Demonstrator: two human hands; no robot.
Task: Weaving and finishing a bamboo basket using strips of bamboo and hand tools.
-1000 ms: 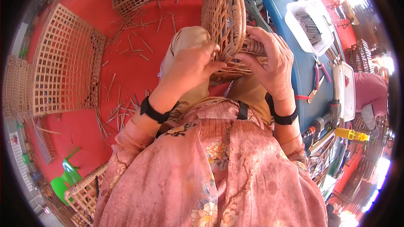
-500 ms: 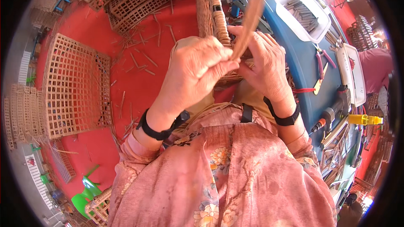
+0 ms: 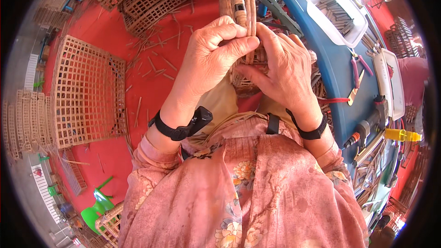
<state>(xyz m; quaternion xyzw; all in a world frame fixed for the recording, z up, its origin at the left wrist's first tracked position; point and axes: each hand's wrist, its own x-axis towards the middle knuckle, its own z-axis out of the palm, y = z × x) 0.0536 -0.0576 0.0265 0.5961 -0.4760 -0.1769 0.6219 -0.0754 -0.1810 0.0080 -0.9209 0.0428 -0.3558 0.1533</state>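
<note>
A wicker basket stands upright in front of me, its wrapped rim pointing away, with a small dark patch on the binding. Along that rim runs a flat tan rattan strip. My left hand is closed, pinching the strip between thumb and forefinger against the rim. On the other side, my right hand wraps round the basket's near end, thumb bent beneath and forefinger beside the strip. The fingers partly hide the spot where strip and rim meet.
At right, a blue table bears a white tray of short dark pieces, purple-handled pliers, a power tool and a yellow bottle. Woven panels and scraps lie on the red floor at left.
The rattan strip, earlier raised and slanting to the right, now lies straight along the rim. My left hand has moved slightly, its pinch now against the rim.
</note>
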